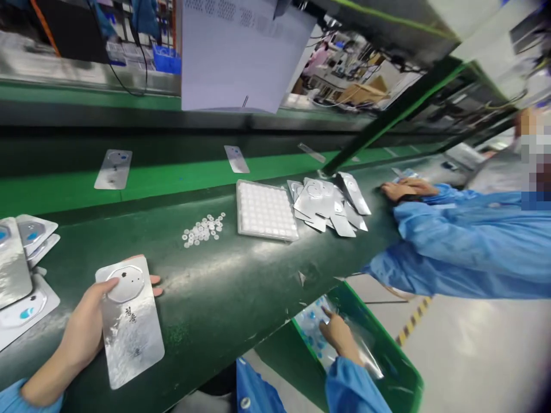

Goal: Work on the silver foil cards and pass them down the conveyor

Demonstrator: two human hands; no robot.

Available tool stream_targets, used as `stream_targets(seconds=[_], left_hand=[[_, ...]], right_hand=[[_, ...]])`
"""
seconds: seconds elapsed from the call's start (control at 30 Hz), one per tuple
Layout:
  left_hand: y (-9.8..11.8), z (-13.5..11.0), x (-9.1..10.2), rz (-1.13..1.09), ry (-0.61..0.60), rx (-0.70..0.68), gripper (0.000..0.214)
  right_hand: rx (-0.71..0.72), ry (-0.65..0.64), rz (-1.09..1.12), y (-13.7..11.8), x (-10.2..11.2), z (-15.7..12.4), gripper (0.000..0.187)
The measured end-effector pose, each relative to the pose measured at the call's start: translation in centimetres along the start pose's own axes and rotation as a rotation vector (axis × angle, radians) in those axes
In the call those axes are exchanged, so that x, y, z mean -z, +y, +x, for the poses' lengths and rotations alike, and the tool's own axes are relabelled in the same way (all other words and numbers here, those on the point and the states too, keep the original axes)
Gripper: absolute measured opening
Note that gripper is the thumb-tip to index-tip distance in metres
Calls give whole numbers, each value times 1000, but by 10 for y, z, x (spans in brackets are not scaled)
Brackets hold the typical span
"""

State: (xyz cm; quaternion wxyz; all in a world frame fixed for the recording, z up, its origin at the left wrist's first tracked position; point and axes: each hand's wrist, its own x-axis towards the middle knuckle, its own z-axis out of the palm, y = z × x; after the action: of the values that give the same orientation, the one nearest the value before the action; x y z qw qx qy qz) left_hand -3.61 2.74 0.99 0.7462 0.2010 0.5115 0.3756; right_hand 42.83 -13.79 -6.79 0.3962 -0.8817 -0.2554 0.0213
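Observation:
My left hand (86, 324) is closed round a flat silver plate (134, 344) with rounded corners. This plate has an octagonal recess near its top, dark specks in it, and dark characters below. The thumb presses on the recess edge while the fingertips show past the far side. Over a green bin (390, 350), my right hand (338, 332) points downward with its index finger stretched out and apart from the thumb. Clear film with small blue round pieces (316, 332) lies in that bin beneath it. I see nothing held in that hand, though its other fingers are partly hidden.
Small white rings (202, 230) lie loose on the green bench (241, 292) beside a clear tray of white pieces (267, 211). Silver plates are heaped right of it (322, 201) and stacked at far left (15, 269). A co-worker's blue sleeve (469, 235) reaches in from the right.

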Motion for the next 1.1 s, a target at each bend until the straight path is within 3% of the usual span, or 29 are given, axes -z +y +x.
stream_targets(seconds=[0.13,0.23,0.3,0.37,0.4,0.47,0.53,0.63,0.7,0.77,1.0,1.1], left_hand=[[-1,-3,-3,13,-57,-83,75],[-2,-5,-5,26,-79,-120,73],[-1,-6,-6,37,-82,-116,70],[-1,-8,-7,48,-94,-103,67],[0,-8,-7,51,-99,-100,66],[1,-10,-9,48,-98,-100,61],[2,-12,-11,32,-83,-115,55],[1,-13,-11,7,-90,-107,50],[0,-12,-10,0,-114,-85,51],[-2,-10,-9,-33,-115,-94,49],[-14,0,-5,-141,-119,-219,46],[-17,2,-4,-110,-149,-247,49]], right_hand=[[133,33,-249,-1,-14,-4,48],[246,4,-394,-14,-3,-3,52],[298,51,-384,-31,7,-5,46],[467,87,-246,-62,7,-16,38],[592,55,-128,-81,1,-24,34],[853,-183,86,-123,-25,-42,30],[1008,-376,110,-162,-61,-57,32],[1096,-390,2,-197,-109,-68,37],[1153,-359,-79,-200,-122,-70,39],[1228,-372,-105,-192,-118,-74,37],[1493,-644,70,-136,-43,-135,40],[1502,-673,211,-126,-31,-156,19]])
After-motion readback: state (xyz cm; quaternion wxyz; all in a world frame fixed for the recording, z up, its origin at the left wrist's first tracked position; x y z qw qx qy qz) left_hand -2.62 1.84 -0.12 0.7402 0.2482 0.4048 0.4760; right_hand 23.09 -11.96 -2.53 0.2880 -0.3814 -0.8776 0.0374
